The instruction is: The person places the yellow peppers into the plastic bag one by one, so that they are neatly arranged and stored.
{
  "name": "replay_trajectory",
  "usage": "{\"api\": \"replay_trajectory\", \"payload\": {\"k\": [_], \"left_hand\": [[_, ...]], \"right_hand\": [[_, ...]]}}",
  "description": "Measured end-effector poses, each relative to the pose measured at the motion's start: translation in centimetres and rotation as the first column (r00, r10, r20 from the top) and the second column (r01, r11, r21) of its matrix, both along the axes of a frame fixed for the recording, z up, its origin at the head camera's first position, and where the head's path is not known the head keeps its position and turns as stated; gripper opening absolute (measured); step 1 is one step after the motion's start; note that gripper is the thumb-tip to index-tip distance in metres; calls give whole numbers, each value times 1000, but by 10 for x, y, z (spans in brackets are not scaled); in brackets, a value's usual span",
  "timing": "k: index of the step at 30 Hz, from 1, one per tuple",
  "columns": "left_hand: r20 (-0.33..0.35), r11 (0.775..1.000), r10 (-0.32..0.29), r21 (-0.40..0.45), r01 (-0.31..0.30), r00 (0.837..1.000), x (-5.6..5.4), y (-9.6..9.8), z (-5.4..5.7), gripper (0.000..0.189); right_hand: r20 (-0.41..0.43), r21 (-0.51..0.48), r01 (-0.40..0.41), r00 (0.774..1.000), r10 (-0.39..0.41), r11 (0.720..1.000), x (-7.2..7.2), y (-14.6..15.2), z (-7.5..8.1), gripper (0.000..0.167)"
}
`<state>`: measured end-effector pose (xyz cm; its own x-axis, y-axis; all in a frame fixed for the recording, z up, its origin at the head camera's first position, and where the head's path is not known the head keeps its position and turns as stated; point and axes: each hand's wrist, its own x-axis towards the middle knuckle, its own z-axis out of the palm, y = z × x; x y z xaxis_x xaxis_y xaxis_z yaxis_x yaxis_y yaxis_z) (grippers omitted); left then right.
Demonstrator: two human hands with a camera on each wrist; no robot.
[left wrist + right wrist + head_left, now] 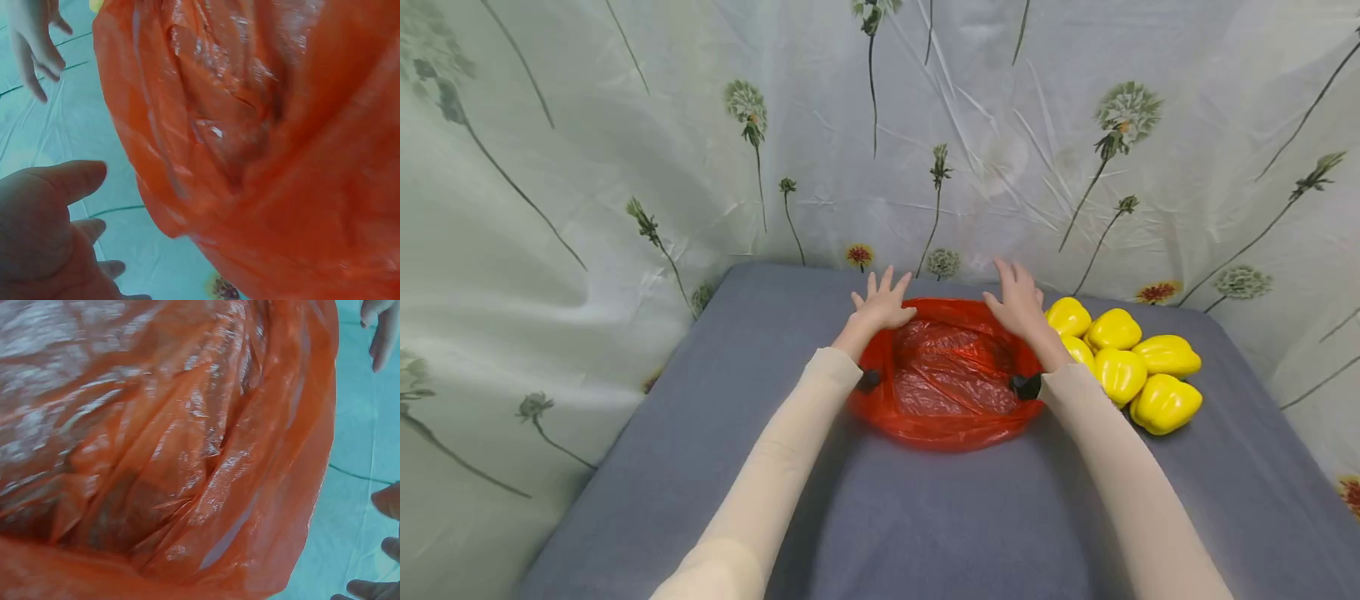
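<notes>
A red plastic bag (pixel 955 367) stands spread wide on the table, its mouth facing up and its crinkled inside showing. At the bag's far left rim is my left hand (pixel 883 307), fingers spread and holding nothing. My right hand (pixel 1017 302) hovers by the far right rim, its fingers extended and also bare. In the left wrist view the left hand (pixel 50 231) is beside the bag's edge, thumb apart from the plastic. The right wrist view catches only fingertips (pixel 386 501) at its right border, off the bag (pixel 187 437).
Several yellow bell peppers (pixel 1120 375) lie in a cluster right of the bag, close to the right forearm. The grey-blue table (pixel 925 525) reaches back to a pale curtain (pixel 820 125) printed with dandelions. Black wrist cameras (pixel 1026 386) overlap the bag's sides in the head view.
</notes>
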<state>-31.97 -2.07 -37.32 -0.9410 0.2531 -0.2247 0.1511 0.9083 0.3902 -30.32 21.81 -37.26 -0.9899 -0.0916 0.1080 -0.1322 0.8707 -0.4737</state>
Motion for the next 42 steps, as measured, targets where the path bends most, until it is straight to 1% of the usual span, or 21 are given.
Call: {"api": "replay_trajectory", "payload": {"k": [2,5,7,10,13,16,19,25,29,32,36,38,42], "left_hand": [[27,1000,14,2,-14,1000,5,-6,0,71],[39,1000,29,-2,-29,999,11,-16,0,72],[40,999,31,14,-31,999,15,-21,0,72],[39,998,28,59,-31,999,21,-27,0,73],[21,994,24,105,-26,999,28,-33,-1,73],[6,989,15,146,-16,1000,37,-39,-4,73],[-8,981,2,192,-1,1000,46,-43,-10,71],[-31,964,-9,267,17,999,62,-51,-26,68],[-62,956,-25,290,42,998,69,-55,-34,66],[-80,950,-27,307,51,996,72,-59,-41,64],[-87,940,-36,335,63,996,75,-64,-49,64],[-91,931,-43,359,73,995,75,-65,-51,63],[-122,911,-66,397,110,990,76,-66,-52,61]], "right_hand": [[-35,-4,-16,999,16,1000,6,3,0,64],[-83,-6,-31,996,30,1000,14,8,-1,61],[-108,-12,-42,993,40,999,19,11,-1,60],[-147,-34,-57,988,51,998,27,14,-1,58],[-179,-61,-74,982,62,995,35,17,-3,55],[-196,-79,-86,978,70,993,44,18,-6,54],[-207,-88,-86,976,67,992,54,19,-11,54],[-239,-124,-70,970,39,990,72,21,-20,52],[-251,-167,-62,968,19,984,82,23,-28,50],[-264,-209,-60,965,3,976,89,25,-34,50],[-277,-255,-29,960,-45,967,98,30,-38,50],[-280,-280,-5,957,-76,960,102,33,-38,49],[-274,-323,29,954,-123,946,107,38,-37,48]]}}
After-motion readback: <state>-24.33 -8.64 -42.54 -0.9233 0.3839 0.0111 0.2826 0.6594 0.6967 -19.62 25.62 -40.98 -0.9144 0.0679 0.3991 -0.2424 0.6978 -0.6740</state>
